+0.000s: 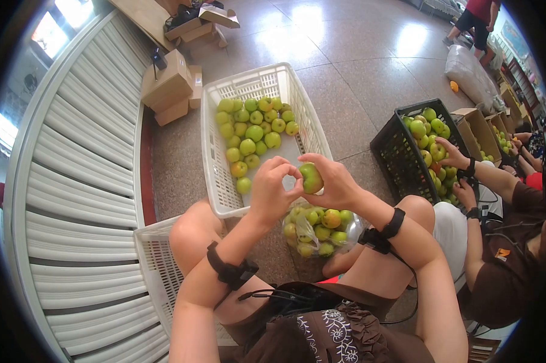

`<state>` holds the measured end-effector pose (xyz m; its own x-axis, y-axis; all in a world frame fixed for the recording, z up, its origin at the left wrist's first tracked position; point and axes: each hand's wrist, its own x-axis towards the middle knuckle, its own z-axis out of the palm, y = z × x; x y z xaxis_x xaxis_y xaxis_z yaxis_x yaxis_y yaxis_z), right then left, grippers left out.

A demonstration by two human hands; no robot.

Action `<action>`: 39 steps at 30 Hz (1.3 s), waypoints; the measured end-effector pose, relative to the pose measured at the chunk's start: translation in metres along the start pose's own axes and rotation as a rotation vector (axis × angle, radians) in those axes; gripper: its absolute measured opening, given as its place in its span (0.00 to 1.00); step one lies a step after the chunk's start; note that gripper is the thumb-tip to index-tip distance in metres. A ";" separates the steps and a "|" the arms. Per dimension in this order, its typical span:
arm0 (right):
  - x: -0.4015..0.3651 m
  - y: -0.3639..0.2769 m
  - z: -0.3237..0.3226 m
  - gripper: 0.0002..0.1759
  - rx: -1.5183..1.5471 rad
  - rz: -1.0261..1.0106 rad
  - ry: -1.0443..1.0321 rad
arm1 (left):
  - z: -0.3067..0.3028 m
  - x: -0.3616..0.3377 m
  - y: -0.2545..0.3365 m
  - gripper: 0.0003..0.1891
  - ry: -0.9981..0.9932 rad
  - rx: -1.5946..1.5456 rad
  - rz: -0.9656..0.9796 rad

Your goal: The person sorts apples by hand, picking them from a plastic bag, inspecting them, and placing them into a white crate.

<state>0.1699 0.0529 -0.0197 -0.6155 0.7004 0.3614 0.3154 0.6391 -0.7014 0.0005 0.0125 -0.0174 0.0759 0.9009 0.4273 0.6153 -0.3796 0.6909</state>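
A green apple with a reddish blush [312, 178] is held up between both my hands, above my knees. My right hand [334, 181] wraps around its right side. My left hand [271, 190] pinches at its top left with the fingertips. Below them, between my legs, a clear plastic bag [319, 230] holds several green apples. In front of me a white plastic crate [224, 181] contains several more green apples [253, 134] piled at its far left.
Another white crate [155, 266] stands by my left knee. At the right, a seated person's hands [451, 154] reach into a black crate of apples [394, 151]. Cardboard boxes [170, 85] sit by a white shutter [79, 181]. Someone stands far right.
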 end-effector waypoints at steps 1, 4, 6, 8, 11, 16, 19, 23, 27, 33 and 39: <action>0.000 0.000 0.001 0.33 -0.042 -0.015 0.022 | 0.001 0.000 0.000 0.04 0.004 -0.018 -0.015; 0.001 -0.001 0.003 0.31 -0.177 -0.076 0.085 | 0.002 0.000 0.000 0.04 -0.002 -0.098 -0.106; 0.002 0.001 0.004 0.31 -0.276 -0.136 0.123 | 0.004 -0.001 -0.002 0.04 -0.006 -0.148 -0.158; 0.003 0.002 0.005 0.30 -0.331 -0.175 0.162 | 0.007 -0.001 -0.005 0.04 0.004 -0.204 -0.205; 0.003 0.007 0.007 0.28 -0.398 -0.212 0.176 | 0.011 -0.005 -0.008 0.05 0.016 -0.278 -0.262; 0.000 0.008 0.007 0.27 -0.454 -0.214 0.134 | 0.011 -0.005 -0.009 0.05 -0.013 -0.258 -0.268; -0.001 0.008 0.009 0.28 -0.487 -0.196 0.111 | 0.013 -0.005 -0.009 0.05 -0.024 -0.204 -0.271; -0.001 0.008 0.010 0.28 -0.485 -0.189 0.104 | 0.016 -0.005 -0.009 0.04 -0.021 -0.110 -0.210; 0.001 0.008 0.006 0.28 -0.399 -0.156 0.129 | 0.017 -0.002 -0.006 0.04 0.016 -0.016 -0.100; 0.001 -0.001 -0.002 0.28 -0.167 -0.065 0.130 | 0.015 0.000 -0.003 0.04 0.064 -0.115 -0.051; 0.001 0.004 -0.006 0.29 -0.254 -0.097 0.145 | 0.029 -0.002 -0.013 0.03 0.086 -0.339 -0.125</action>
<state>0.1748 0.0581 -0.0184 -0.5475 0.6589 0.5158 0.4421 0.7511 -0.4902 0.0154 0.0217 -0.0442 -0.0584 0.9292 0.3650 0.3201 -0.3289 0.8885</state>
